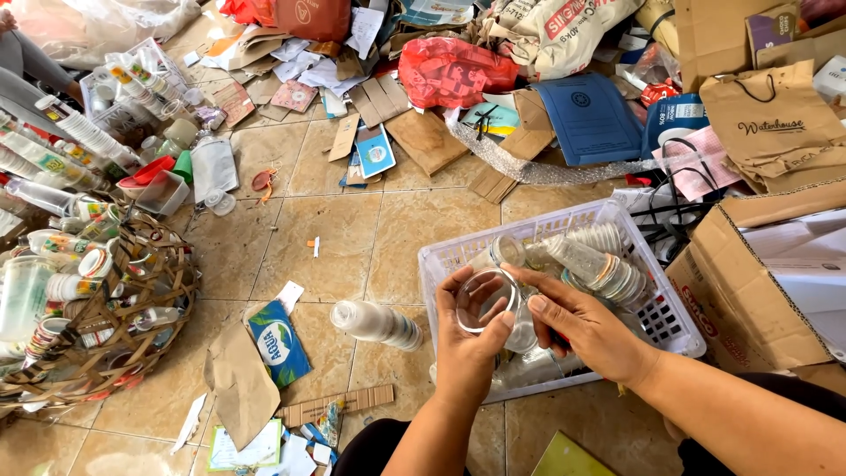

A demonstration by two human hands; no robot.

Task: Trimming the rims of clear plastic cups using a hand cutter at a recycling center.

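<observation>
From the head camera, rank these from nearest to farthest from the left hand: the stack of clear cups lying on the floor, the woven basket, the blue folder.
Measured from the left hand:
1. Stack of clear cups, lying on the tiles just to its left.
2. Blue folder, up ahead in the paper pile, to the right.
3. Woven basket, far left, full of cups.

A blue-and-white wrapper (278, 344) lies on the floor left; a brown cardboard box (749, 291) stands right.

Both forearms are bare, without sleeves. The left hand (471, 339) and the right hand (586, 328) wear no gloves, rings or watch. Dark clothing covers the lap.
</observation>
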